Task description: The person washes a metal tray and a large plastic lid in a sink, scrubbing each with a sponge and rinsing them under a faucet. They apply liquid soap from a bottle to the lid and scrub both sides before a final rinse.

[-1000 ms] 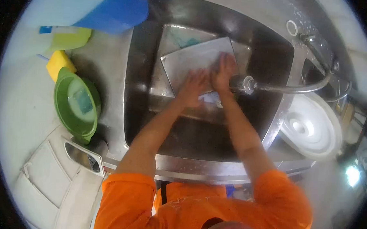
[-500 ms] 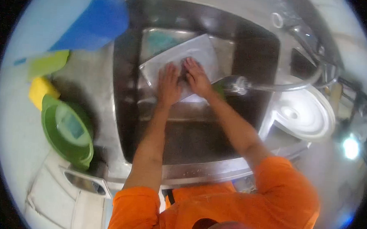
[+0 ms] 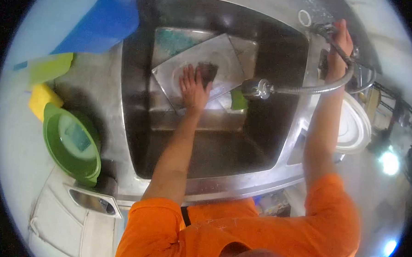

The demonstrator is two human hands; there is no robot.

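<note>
In the sink [image 3: 280, 118], a flat square metal sheet [image 3: 230, 56] lies tilted across the bottom. My left hand [image 3: 195, 89] presses flat on it with fingers outstretched. Touching that hand's thumb side is a dark scouring pad [image 3: 209, 72], lying on the sheet. My right hand [image 3: 339, 47] is at the tap [image 3: 325, 29] behind the sink's right corner, its fingers closed around the handle; part of the grip is hidden. A hose with a spray head [image 3: 256, 88] hangs over the sheet's right side. Beneath it shows something green [image 3: 238, 100].
Left of the sink stand a green basin [image 3: 53, 145] with cloudy liquid, a yellow sponge [image 3: 44, 101] and a blue sheet-like object [image 3: 100, 25]. A white round lid [image 3: 358, 126] lies on the right. Teal material [image 3: 173, 40] sits on the sink bottom.
My right hand has left the metal sheet and moved up and right to the tap. My left hand stays on the sheet, and the dark scouring pad is now uncovered.
</note>
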